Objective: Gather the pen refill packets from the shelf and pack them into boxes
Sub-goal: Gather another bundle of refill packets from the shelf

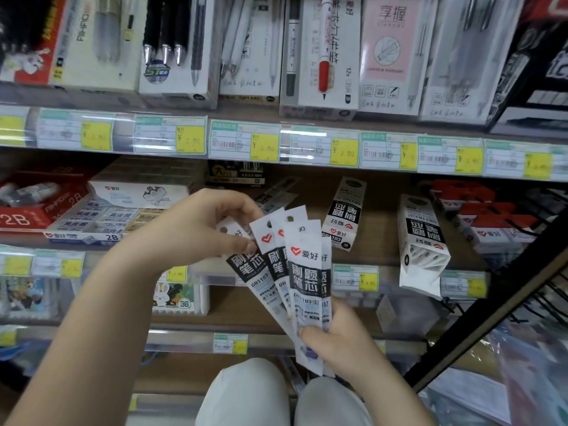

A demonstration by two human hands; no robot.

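Shelves across whole view, pen packs on top tier, yellow price tags along the rails. Middle tier: eraser boxes at 9 o'clock, two white refill boxes at 3 o'clock. Nearer box lying flat on the board, label upside down. Larger box further toward 3, tilted, open end hanging over the shelf lip. Red-topped packs beyond it, at the black rack edge.

Centre: fan of packets, five or so, white with black bands, spread from 11 to 12 o'clock, held in air in front of the middle tier, apart from both boxes.

Left hand at 10 o'clock of fan, thumb and fingers pinching the upper part of the leftmost packets. Right hand at 6 o'clock, curled round the lower ends, thumb pressed on the front packet.

Knees in pale trousers at 6 o'clock, below hands.
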